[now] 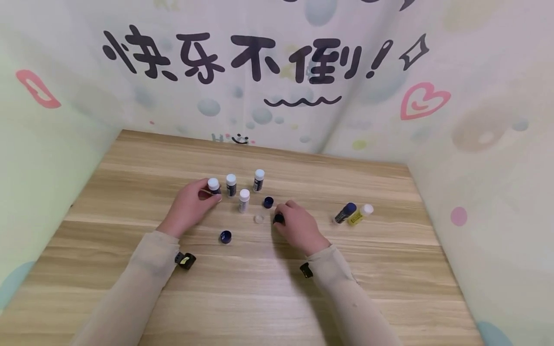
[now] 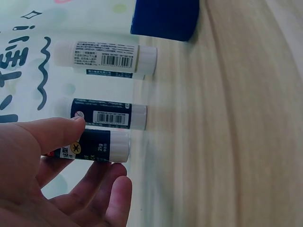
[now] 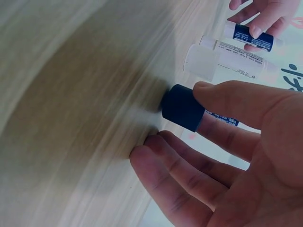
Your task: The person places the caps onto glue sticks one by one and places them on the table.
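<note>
My left hand (image 1: pixel 188 206) grips an upright glue stick (image 1: pixel 214 184) with a white top and dark blue label, thumb on one side and fingers on the other. Right beside it stands another dark-labelled glue stick (image 1: pixel 231 186). In the right wrist view, my right hand (image 3: pixel 246 137) pinches a dark blue cap (image 3: pixel 183 108) between thumb and index finger, close over the tabletop; the other fingers extend beside it. Near this hand lie a small translucent cap (image 1: pixel 258 219) and a dark blue cap (image 1: pixel 269 202). A further blue cap (image 1: pixel 226 236) lies between the hands.
A pale-labelled glue stick (image 1: pixel 244 202) and a dark-labelled one (image 1: pixel 258 180) stand mid-table. To the right are a blue-capped glue stick (image 1: pixel 345 213) and a yellow one with a white top (image 1: pixel 361 215). A printed curtain (image 1: pixel 242 105) borders the wooden table (image 1: pixel 242 298).
</note>
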A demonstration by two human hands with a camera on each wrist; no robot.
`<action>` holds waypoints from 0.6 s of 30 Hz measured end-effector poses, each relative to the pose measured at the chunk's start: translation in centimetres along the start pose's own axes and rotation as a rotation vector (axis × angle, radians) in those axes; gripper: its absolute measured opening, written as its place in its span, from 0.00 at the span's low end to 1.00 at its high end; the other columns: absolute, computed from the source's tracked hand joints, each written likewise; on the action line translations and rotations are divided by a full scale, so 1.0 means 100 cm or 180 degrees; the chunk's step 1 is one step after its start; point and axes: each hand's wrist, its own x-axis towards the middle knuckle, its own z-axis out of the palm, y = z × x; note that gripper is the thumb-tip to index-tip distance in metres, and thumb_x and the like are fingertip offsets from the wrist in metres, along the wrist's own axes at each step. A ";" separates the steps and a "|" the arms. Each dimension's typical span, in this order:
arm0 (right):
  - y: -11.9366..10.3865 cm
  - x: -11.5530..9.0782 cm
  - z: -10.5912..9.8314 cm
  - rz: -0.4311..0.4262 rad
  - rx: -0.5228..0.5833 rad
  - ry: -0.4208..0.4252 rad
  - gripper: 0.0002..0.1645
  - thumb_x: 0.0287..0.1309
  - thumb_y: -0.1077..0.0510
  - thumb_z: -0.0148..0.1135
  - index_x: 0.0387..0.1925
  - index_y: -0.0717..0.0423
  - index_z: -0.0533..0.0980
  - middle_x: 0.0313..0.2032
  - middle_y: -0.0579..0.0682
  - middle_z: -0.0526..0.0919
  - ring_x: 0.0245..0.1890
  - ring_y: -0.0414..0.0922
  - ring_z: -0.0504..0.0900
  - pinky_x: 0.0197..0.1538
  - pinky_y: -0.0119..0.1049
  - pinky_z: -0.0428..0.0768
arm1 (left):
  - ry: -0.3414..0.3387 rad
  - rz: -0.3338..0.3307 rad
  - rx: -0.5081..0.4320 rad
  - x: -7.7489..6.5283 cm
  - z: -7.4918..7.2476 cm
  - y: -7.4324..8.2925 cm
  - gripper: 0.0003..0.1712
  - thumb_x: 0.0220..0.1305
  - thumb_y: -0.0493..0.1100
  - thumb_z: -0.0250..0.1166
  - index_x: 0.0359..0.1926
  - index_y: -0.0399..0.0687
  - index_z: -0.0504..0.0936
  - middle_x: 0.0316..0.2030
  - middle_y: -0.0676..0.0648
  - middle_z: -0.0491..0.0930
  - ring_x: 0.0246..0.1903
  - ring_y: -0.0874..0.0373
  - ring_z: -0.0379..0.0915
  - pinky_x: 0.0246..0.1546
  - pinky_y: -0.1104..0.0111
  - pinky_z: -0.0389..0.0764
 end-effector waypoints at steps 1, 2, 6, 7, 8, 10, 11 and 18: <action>0.000 0.000 0.000 0.0003 0.0003 0.0000 0.16 0.59 0.55 0.72 0.48 0.53 0.81 0.43 0.51 0.80 0.38 0.47 0.82 0.41 0.42 0.83 | 0.0010 0.0010 -0.0011 -0.001 -0.001 0.001 0.18 0.69 0.45 0.67 0.55 0.41 0.79 0.49 0.39 0.78 0.49 0.44 0.76 0.56 0.49 0.74; 0.000 0.000 0.000 0.0006 0.0008 0.0000 0.16 0.60 0.55 0.72 0.48 0.54 0.81 0.43 0.51 0.80 0.39 0.47 0.82 0.41 0.42 0.83 | 0.0021 0.0010 -0.0020 -0.001 -0.001 0.002 0.18 0.69 0.45 0.67 0.54 0.41 0.79 0.49 0.39 0.78 0.49 0.44 0.76 0.55 0.49 0.75; 0.002 0.001 0.000 0.0032 0.0104 0.0009 0.15 0.60 0.55 0.72 0.47 0.53 0.81 0.43 0.50 0.80 0.39 0.46 0.82 0.43 0.42 0.83 | 0.0048 0.0011 -0.0091 -0.002 -0.002 0.005 0.17 0.69 0.45 0.67 0.53 0.41 0.80 0.48 0.39 0.78 0.48 0.44 0.77 0.55 0.49 0.75; 0.002 0.001 0.000 0.0038 0.0156 0.0019 0.14 0.60 0.56 0.71 0.47 0.53 0.81 0.43 0.50 0.80 0.39 0.46 0.81 0.43 0.42 0.83 | 0.0052 0.0008 -0.0101 -0.002 -0.002 0.005 0.16 0.69 0.45 0.67 0.53 0.41 0.80 0.48 0.40 0.78 0.48 0.44 0.77 0.55 0.49 0.75; 0.003 0.001 -0.001 0.0048 0.0207 0.0035 0.14 0.60 0.56 0.71 0.46 0.53 0.81 0.43 0.50 0.81 0.39 0.46 0.81 0.44 0.42 0.82 | 0.0060 0.0010 -0.0113 -0.002 -0.002 0.005 0.16 0.69 0.45 0.67 0.53 0.42 0.80 0.48 0.40 0.78 0.49 0.44 0.77 0.55 0.49 0.75; 0.004 0.001 -0.002 0.0068 0.0320 0.0089 0.12 0.61 0.56 0.70 0.45 0.54 0.81 0.41 0.50 0.81 0.38 0.45 0.80 0.43 0.41 0.81 | 0.0069 0.0014 -0.0135 -0.003 -0.003 0.005 0.15 0.69 0.46 0.67 0.52 0.43 0.80 0.48 0.40 0.78 0.49 0.45 0.77 0.55 0.50 0.75; 0.005 0.001 -0.003 0.0090 0.0384 0.0123 0.11 0.61 0.57 0.70 0.45 0.54 0.81 0.40 0.50 0.81 0.37 0.44 0.80 0.42 0.41 0.81 | 0.0071 0.0024 -0.0143 -0.003 -0.003 0.005 0.15 0.70 0.46 0.66 0.52 0.43 0.80 0.48 0.41 0.78 0.49 0.45 0.77 0.55 0.50 0.75; 0.005 0.002 -0.021 0.0254 0.1001 0.0384 0.09 0.63 0.58 0.65 0.44 0.54 0.80 0.34 0.45 0.81 0.31 0.41 0.78 0.34 0.37 0.79 | 0.0074 0.0077 -0.0150 -0.006 -0.009 0.014 0.16 0.71 0.48 0.65 0.53 0.45 0.79 0.50 0.43 0.78 0.51 0.45 0.76 0.55 0.49 0.76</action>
